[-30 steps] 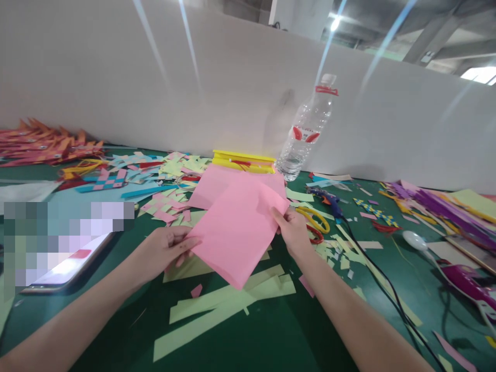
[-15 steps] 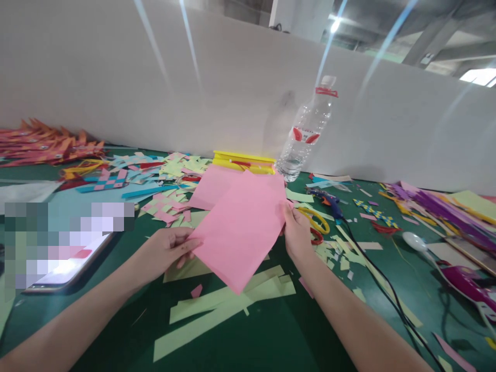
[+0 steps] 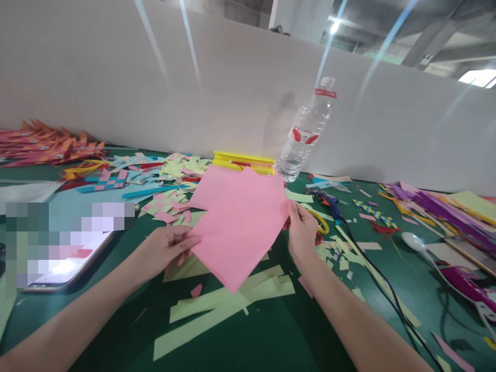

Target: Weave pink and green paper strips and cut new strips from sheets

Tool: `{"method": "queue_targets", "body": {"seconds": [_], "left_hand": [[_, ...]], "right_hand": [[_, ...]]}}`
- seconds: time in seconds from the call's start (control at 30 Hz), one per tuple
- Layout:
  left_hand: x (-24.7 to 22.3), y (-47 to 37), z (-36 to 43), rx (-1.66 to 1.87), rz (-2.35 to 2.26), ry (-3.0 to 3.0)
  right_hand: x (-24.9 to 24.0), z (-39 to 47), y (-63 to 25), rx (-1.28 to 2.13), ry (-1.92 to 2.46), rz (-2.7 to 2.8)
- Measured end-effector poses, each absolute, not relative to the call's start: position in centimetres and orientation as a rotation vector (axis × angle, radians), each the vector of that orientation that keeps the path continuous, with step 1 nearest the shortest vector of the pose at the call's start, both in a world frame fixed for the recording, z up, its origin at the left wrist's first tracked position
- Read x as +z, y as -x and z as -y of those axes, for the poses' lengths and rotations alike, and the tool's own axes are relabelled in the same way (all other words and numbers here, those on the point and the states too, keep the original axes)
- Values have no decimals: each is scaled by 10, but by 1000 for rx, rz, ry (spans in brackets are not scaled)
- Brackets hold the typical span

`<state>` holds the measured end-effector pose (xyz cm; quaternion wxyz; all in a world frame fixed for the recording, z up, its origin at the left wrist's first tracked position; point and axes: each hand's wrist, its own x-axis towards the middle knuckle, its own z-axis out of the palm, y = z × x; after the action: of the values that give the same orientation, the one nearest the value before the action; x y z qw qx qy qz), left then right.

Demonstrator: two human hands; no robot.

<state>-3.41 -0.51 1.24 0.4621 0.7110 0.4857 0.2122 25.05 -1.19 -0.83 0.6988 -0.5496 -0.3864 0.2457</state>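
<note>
A pink paper sheet (image 3: 240, 232) is held up at a slant over the green table (image 3: 279, 330). My left hand (image 3: 170, 248) pinches its left corner between thumb and fingers. At the right corner, my right hand (image 3: 300, 225) grips the sheet with thumb and forefinger. Behind it lies another pink sheet (image 3: 211, 188), partly covered. Pale green strips (image 3: 232, 302) are on the table below the held sheet. Yellow-handled scissors (image 3: 322, 222) sit partly hidden behind my right hand.
A clear bottle (image 3: 304, 134) leans by the wall behind a yellow tray (image 3: 244, 161). Left are a phone (image 3: 81, 263) and paper scraps (image 3: 182, 168). Right are a glue gun (image 3: 329, 201), its black cable, and a magenta tool (image 3: 461, 281).
The held pink sheet has shifted and turned slightly, its lower corner moving a little left. My right hand has moved slightly right, covering more of the scissors.
</note>
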Motion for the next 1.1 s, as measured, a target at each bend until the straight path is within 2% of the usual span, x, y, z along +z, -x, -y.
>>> {"method": "queue_targets", "body": {"seconds": [0.5,0.77,0.93,1.1], "left_hand": [[10,35,6,528,-1272,-1652],[13,38,7,789,-1372,-1766],[15,34,8,833,-1354,-1727],[11,34,8,795,-1347,-1641]], "right_hand": [[-6,9,-249,748,1165,697],[-1,33,-214,1044,1220,1170],[-6,41,-204,1229,1277,1183],[-10,36,-210,1193,1307,1188]]}}
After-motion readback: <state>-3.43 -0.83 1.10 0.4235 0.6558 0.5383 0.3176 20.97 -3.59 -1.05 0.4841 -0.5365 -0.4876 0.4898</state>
